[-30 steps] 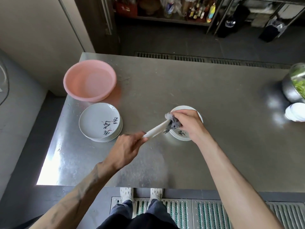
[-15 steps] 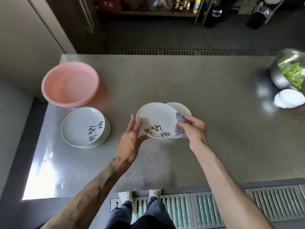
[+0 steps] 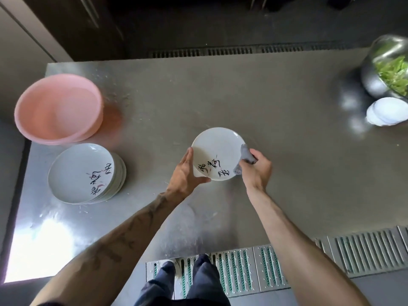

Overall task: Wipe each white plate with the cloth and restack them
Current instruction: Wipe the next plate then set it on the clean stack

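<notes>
Holding the plate (image 3: 217, 151) over the middle of the table (image 3: 242, 96), the left hand (image 3: 185, 173) pinches its rim at about 8 o'clock. The right hand (image 3: 256, 171) has its grip clamped on the gray cloth (image 3: 246, 153), which touches the rim at 3 o'clock. To do this well, I think the cloth should rub all round the plate while the left hand holds tight so it cannot slip. The stack of plates (image 3: 81, 173) sits at 9 o'clock.

A steel table (image 3: 276, 120) stands between floor drain grates (image 3: 364, 250).
</notes>
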Tool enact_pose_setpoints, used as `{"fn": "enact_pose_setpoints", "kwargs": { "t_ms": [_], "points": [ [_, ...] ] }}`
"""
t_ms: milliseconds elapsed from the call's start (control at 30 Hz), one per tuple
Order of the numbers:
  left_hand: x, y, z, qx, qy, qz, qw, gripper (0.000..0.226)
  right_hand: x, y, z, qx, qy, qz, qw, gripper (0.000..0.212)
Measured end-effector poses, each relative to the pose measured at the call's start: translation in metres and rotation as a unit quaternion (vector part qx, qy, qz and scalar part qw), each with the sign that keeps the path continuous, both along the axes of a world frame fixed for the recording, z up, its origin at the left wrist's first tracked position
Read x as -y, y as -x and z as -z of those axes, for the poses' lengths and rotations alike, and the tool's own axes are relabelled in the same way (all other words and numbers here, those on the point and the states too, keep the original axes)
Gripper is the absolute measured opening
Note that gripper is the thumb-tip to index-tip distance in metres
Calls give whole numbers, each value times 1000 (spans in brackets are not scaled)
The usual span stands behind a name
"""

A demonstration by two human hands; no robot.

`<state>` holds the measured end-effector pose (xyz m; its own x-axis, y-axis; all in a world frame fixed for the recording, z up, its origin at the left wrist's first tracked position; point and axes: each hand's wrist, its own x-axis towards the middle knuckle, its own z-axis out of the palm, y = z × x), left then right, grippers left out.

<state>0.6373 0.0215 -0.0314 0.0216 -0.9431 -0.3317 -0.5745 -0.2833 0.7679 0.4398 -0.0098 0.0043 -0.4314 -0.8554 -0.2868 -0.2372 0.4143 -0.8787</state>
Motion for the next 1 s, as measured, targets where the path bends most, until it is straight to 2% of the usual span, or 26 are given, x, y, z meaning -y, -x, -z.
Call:
{"fn": "enact_pose_setpoints", "kwargs": {
  "t_ms": [100,267,400,500,567,800,900,1000],
  "points": [
    [2,5,14,2,6,-8,1000,121,5,5,10,-42,-5,-11,999,7],
    [2,10,29,20,29,-20,999,119,6,13,17,-49,-24,-30,998,10],
    [-2,13,31,27,31,-31,999,116,-7,9,12,-87,4,-47,995,21],
    [-4,15,26,25,26,-38,999,111,-20,-2,7,-126,20,-68,990,38],
    [-6,14,23,22,22,-36,999,106,-27,-12,5,-140,32,-91,985,37],
    [-34,-23,13,41,31,-61,997,72,-40,-67,-2,-158,46,-171,971,42],
    [-61,-59,-5,43,85,-95,991,54,-42,-101,-7,-138,50,-208,967,42],
    [-88,-112,-27,87,159,-174,968,35,-44,-142,-9,-123,52,-252,959,33]
  ]
}}
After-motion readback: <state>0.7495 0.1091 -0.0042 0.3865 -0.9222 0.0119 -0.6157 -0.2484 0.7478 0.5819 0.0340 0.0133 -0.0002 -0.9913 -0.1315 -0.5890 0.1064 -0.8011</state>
